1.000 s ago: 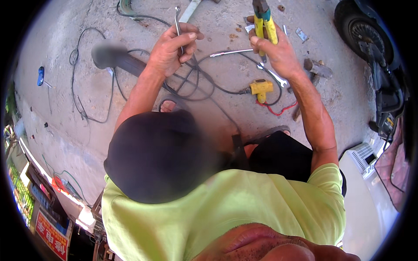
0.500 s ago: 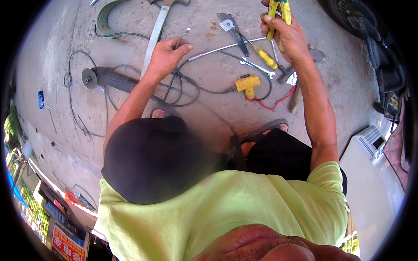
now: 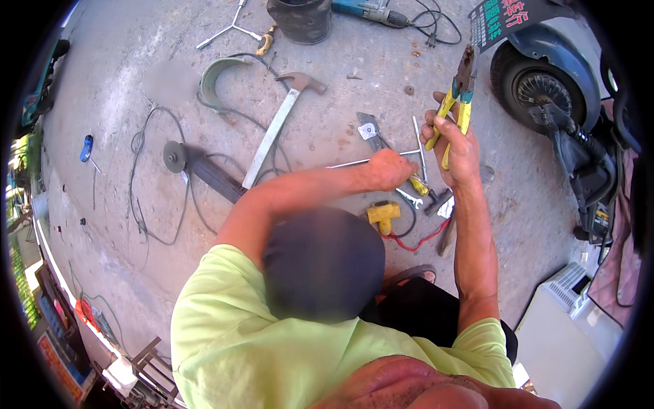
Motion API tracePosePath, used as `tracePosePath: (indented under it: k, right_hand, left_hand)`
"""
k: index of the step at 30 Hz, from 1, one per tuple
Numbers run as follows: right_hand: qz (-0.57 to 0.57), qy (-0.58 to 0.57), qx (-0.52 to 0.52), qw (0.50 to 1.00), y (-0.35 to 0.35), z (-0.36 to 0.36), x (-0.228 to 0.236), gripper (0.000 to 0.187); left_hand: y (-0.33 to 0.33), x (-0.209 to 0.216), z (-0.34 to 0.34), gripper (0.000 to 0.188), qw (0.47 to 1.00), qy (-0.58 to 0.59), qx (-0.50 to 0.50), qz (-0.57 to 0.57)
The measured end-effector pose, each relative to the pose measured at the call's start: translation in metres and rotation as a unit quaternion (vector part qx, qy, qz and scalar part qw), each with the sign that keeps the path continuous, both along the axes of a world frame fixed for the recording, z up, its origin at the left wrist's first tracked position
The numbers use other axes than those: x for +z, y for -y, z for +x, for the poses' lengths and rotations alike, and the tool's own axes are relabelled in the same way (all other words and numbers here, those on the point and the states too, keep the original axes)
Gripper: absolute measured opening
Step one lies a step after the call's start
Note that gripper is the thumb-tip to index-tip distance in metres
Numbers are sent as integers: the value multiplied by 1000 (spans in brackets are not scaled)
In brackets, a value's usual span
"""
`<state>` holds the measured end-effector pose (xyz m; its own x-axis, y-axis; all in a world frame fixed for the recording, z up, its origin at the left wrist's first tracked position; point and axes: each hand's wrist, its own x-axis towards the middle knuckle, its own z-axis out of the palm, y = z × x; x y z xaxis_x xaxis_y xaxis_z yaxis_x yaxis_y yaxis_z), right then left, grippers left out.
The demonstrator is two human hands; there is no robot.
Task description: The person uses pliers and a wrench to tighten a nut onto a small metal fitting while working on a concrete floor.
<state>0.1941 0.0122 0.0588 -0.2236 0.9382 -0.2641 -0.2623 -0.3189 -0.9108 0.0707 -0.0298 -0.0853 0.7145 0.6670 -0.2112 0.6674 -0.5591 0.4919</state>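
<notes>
My right hand (image 3: 460, 158) is raised, closed round the yellow-and-green handles of a pair of pliers (image 3: 464, 80). Their dark jaws point away from me, and the handles are spread. Reaching across, my left hand (image 3: 392, 169) is closed low over the loose tools; what its fingers hold, if anything, is hidden. Beside it lie a yellow-handled screwdriver (image 3: 418, 185), an open-end wrench (image 3: 409, 198) and a thin metal T-handle bar (image 3: 419, 146). A dark flat tool with a pale patch (image 3: 368, 129) rests just beyond. Nearer me is a yellow plug connector (image 3: 383, 215) with a red wire.
A claw hammer (image 3: 276, 133) lies left, near an angle grinder (image 3: 204, 170) with its cord. Beyond are a green curved band (image 3: 210, 85), a black bucket (image 3: 300, 20) and a blue power drill (image 3: 371, 11). A scooter wheel (image 3: 541, 92) stands right, with a white box (image 3: 565, 320) nearer.
My left hand has moved right, from near the hammer to the tools, and the small metal piece it held no longer shows. The view has shifted; the pliers remain in my right hand.
</notes>
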Motion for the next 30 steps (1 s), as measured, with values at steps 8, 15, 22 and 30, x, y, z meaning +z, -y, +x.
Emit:
tracePosePath:
  k: [8, 15, 22, 30]
  right_hand:
    - [31, -35, -20, 999, -9, 22, 16, 53]
    - [34, -83, -7, 996, -20, 18, 34, 54]
    - [-5, -47, 10, 999, -16, -7, 12, 56]
    - [-22, -28, 10, 999, -20, -21, 6, 58]
  left_hand:
    - [-6, 43, -37, 33, 981, 113, 152, -33]
    - [-41, 129, -176, 55, 825, 363, 412, -132]
    - [-146, 198, -263, 38, 823, 390, 404, 83]
    - [-261, 155, -306, 47, 838, 327, 429, 85]
